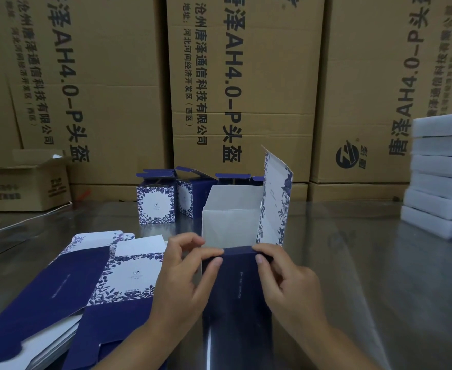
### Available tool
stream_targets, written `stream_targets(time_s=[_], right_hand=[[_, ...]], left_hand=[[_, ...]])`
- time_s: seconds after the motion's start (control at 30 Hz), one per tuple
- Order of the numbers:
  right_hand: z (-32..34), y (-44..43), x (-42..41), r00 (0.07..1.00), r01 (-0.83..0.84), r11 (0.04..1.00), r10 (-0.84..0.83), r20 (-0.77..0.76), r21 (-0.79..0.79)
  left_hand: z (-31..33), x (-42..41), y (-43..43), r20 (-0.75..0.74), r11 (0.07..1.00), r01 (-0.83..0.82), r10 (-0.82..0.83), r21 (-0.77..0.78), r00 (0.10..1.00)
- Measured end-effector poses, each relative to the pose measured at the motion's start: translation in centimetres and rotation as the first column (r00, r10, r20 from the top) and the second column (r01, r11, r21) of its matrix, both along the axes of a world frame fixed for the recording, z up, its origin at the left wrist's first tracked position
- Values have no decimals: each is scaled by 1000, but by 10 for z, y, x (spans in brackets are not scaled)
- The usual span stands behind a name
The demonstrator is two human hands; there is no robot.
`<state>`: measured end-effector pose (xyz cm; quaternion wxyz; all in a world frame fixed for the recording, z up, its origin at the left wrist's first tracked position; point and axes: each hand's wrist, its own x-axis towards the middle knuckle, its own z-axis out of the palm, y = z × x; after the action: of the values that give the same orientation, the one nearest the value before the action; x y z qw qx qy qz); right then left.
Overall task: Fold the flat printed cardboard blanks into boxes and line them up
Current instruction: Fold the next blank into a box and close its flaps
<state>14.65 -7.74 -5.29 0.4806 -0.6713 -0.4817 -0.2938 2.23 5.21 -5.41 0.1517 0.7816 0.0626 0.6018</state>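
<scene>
Brown cartons [246, 76] fill the top of frame. Steel table [366, 263] spans the lower half. Flat blanks [59, 284] are stacked lower left. Half-formed box [235, 289] stands at centre, with a printed flap upright on its right. Folded boxes [156, 204] sit in a row just behind. Left hand [182, 279] and right hand [286, 279] have curled fingers clamped on the box's near navy flap.

One half-folded box [235, 289] sits between two hands, the left hand [184, 273] and the right hand [281, 279]. Four finished boxes [155, 201] seem to stand at the surface's far edge, two of them mostly hidden. At least two flat blanks [59, 284] lie at the near left; the pile beneath cannot be counted. Behind the surface are three large brown cartons [246, 76] and one small open carton [24, 188]. Six white packs [438, 166] are stacked at the right edge.
</scene>
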Motion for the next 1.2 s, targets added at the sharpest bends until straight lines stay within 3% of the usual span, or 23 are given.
stream_targets(time_s=[0.4,0.6,0.97,1.2], right_hand=[[-1,-1,0,999,-34,999,34,1,-6],[1,-1,-6,995,-79,997,80,54,-7],[0,-2,-6,994,-89,996,89,62,-10],[1,0,-12,979,-162,987,161,127,-9]], left_hand=[[1,0,-4,-2,1000,-19,19,-23,1000],[0,0,-7,0,998,-29,29,60,1000],[-1,1,-6,-37,999,-32,33,25,999],[-2,1,-8,-42,996,-17,20,83,999]])
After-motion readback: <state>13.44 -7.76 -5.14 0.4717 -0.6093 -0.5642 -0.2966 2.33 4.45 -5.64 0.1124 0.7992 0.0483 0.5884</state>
